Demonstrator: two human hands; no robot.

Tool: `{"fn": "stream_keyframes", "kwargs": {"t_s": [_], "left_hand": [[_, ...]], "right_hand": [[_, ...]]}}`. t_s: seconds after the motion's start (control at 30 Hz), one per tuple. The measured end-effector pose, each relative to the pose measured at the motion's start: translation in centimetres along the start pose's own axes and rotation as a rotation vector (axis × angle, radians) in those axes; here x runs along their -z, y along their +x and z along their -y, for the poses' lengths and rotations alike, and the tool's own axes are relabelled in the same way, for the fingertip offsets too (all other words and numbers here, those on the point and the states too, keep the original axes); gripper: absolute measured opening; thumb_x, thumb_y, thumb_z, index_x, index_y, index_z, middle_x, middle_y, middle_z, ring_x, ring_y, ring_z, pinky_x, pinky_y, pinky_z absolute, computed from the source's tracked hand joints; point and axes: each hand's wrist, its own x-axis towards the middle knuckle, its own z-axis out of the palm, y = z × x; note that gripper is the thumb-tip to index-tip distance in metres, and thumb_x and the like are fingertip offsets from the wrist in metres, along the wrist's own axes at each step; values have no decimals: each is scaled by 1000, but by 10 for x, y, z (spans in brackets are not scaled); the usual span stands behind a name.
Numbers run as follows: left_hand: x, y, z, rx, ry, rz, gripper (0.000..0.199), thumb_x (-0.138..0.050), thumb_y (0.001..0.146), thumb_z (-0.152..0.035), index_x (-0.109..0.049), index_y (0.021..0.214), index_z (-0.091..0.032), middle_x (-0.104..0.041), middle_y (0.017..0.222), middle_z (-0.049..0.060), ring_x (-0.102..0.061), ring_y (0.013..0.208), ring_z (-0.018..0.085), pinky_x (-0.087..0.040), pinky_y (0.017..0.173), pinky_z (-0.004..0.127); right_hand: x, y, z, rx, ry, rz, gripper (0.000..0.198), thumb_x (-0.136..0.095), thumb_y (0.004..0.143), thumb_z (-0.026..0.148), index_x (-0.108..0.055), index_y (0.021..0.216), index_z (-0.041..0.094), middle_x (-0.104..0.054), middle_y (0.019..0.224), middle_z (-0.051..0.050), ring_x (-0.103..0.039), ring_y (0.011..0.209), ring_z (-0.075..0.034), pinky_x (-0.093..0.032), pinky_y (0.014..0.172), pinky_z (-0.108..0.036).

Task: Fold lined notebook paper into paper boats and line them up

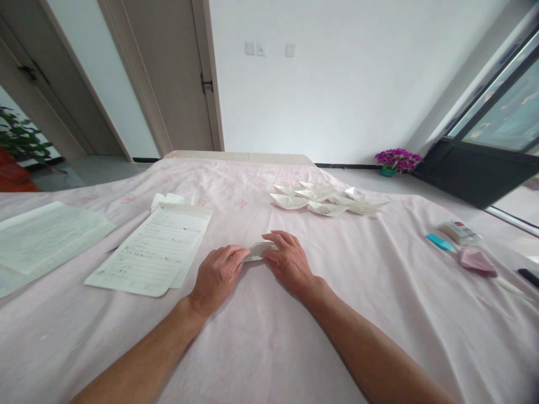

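A small folded piece of paper [255, 251] is held between my two hands, low over the cloth in the middle. My left hand [221, 275] pinches its left end with thumb and fingers. On the right end, my right hand [288, 259] is closed, thumb below and fingers above. Parts of the paper are hidden under the fingers. Beyond my hands, several folded paper boats [326, 197] sit in a cluster. Left of my left hand lies a lined sheet with handwriting [149, 252], on top of other sheets.
A pink floral cloth [261, 342] covers the table. More sheets [46, 235] lie far left. At the right are a blue-wrapped item [439, 242], a clear-wrapped pack [460, 232], a pink item [476, 261] and a dark object [528, 277] at the edge.
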Motion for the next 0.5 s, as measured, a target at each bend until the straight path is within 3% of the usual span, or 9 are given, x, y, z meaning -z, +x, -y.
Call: {"fn": "stream_keyframes", "kwargs": {"t_s": [0.17,0.5], "left_hand": [[0,1,-2,30,-1,3,28,-56,88,-10,-60,114,-22,-68,106,6,-64,91,21,-50,80,35],[1,1,-2,68,11,41,29,-59,87,-13,-59,115,-20,-69,104,6,-64,91,22,-48,80,36]], "right_hand": [[2,-1,8,-33,-78,24,13,-64,88,20,-75,86,27,-64,107,-5,-50,95,-22,-36,78,-36],[-6,-3,6,-9,-15,76,12,-61,90,16,-71,91,23,-68,107,-3,-53,93,-19,-37,78,-33]]}}
